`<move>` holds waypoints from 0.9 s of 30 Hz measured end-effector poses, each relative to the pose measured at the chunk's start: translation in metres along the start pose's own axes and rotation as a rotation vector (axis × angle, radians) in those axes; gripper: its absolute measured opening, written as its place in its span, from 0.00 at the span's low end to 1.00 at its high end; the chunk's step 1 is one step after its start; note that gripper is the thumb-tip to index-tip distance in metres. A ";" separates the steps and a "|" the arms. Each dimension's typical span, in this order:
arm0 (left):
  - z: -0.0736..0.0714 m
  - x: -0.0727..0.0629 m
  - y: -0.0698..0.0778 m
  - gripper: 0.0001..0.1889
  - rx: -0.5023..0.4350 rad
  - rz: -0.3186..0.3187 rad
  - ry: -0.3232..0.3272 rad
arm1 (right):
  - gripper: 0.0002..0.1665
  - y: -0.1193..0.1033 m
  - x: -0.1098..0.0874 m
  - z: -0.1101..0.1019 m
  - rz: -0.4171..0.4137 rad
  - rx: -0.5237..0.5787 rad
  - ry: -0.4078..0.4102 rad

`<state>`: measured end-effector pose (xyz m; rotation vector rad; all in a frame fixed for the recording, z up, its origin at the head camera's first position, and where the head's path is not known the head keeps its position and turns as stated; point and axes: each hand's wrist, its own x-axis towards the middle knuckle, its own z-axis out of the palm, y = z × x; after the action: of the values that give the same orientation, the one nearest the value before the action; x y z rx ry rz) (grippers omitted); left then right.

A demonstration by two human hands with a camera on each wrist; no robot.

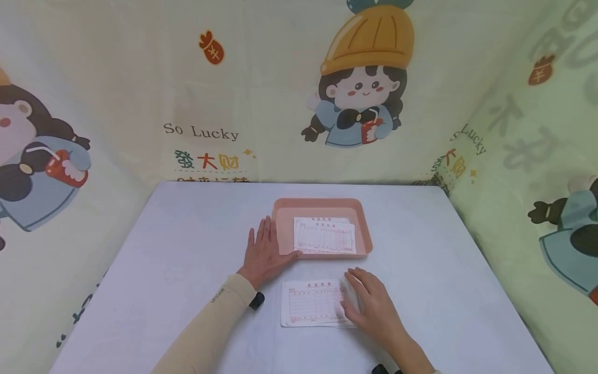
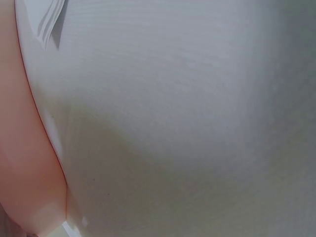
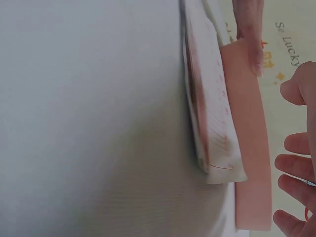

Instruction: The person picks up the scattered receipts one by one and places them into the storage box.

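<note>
In the head view my left hand lies along the left side of a pink tray, fingers straight, thumb at its near rim. Inside the tray are white printed slips with red lines, slightly fanned. A second stack of printed slips lies on the table in front of it. My right hand hovers at this stack's right end, fingers spread and loosely bent, gripping nothing. The right wrist view shows the stack as several layers, with the right hand's fingers apart from it.
The white table carries both the tray and the slips. A patterned cloth wall stands behind and to both sides. The left wrist view is mostly table surface, with some paper edges at the top left.
</note>
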<state>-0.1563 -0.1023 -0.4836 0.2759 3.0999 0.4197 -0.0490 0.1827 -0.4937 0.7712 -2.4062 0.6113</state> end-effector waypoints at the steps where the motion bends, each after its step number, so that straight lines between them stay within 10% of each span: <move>1: 0.000 0.000 0.000 0.61 0.003 0.001 0.001 | 0.34 -0.001 -0.003 0.000 0.004 -0.004 -0.005; 27: 0.004 0.003 0.000 0.61 0.005 0.005 0.014 | 0.49 -0.016 -0.023 0.009 -0.042 -0.022 -0.140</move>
<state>-0.1594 -0.1003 -0.4876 0.2814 3.1152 0.4161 -0.0262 0.1747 -0.5107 0.8790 -2.5119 0.5299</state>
